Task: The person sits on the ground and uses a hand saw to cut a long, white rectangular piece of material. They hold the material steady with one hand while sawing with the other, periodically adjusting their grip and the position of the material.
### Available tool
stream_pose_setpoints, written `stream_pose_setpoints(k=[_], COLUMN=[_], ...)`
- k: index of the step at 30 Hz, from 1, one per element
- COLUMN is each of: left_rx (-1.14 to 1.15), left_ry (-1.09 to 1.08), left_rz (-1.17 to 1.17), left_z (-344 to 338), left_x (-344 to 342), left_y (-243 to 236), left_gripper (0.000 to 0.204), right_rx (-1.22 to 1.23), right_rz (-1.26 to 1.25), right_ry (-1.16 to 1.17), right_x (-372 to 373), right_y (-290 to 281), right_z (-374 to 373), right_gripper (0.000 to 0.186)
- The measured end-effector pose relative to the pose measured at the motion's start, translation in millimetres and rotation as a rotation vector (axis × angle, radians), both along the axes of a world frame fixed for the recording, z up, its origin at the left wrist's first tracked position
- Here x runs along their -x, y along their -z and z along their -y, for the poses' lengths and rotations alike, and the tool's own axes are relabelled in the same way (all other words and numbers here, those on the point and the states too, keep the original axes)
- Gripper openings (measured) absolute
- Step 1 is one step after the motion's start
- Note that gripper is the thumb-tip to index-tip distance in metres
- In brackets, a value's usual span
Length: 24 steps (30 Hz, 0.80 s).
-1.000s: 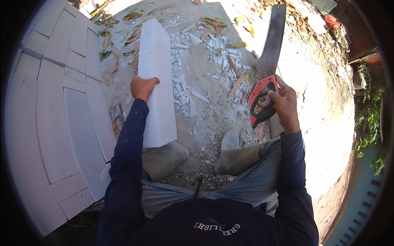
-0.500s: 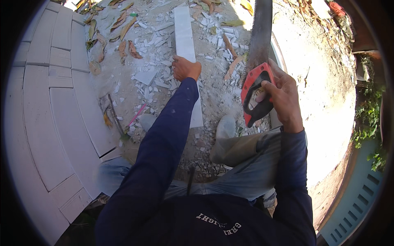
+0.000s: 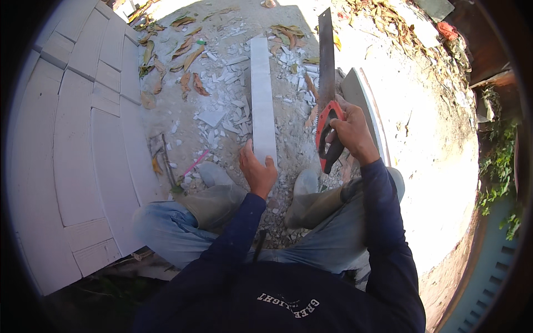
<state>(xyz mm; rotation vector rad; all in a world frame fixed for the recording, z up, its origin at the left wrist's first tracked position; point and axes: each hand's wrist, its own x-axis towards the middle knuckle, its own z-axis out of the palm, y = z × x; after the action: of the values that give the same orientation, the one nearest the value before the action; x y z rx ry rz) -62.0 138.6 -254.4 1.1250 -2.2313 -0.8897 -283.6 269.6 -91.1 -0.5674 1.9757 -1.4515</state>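
My left hand (image 3: 258, 172) grips the near end of a long, narrow white block (image 3: 261, 94) lying on the debris-strewn ground between my rubber boots, fingers on its left and thumb at its right. My right hand (image 3: 350, 130), just right of the block, is closed round the red-and-black handle (image 3: 327, 133) of a handsaw. The saw's dark toothed blade (image 3: 326, 55) points up and away, its tip in sunlight, apparently not touching the block.
Stacked white blocks (image 3: 83, 155) line the left. A pale slab (image 3: 361, 105) lies behind the saw at right. White chips (image 3: 214, 116), dry leaves (image 3: 200, 84) and a pink stick (image 3: 195, 161) are scattered around. Green plants (image 3: 494, 183) and a blue slotted panel (image 3: 488, 277) edge the right.
The block has been turned to show a narrower face and shifted rightward to the middle. My left hand slid down to its near end; the saw moved left, nearer the block.
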Motion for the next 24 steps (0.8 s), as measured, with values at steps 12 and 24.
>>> stream_pose_setpoints(k=[12, 24], left_rx=[-0.067, -0.159], left_ry=[0.256, 0.223], left_rz=[0.06, -0.117], left_z=[-66, -55], left_x=[-36, -66], left_y=[-86, 4], left_gripper=[0.059, 0.054], right_rx=[-0.319, -0.361], right_rz=[-0.371, -0.486], right_ry=[0.048, -0.106], right_x=[-143, -191], right_y=[56, 98], right_z=[54, 60], right_gripper=[0.034, 0.054])
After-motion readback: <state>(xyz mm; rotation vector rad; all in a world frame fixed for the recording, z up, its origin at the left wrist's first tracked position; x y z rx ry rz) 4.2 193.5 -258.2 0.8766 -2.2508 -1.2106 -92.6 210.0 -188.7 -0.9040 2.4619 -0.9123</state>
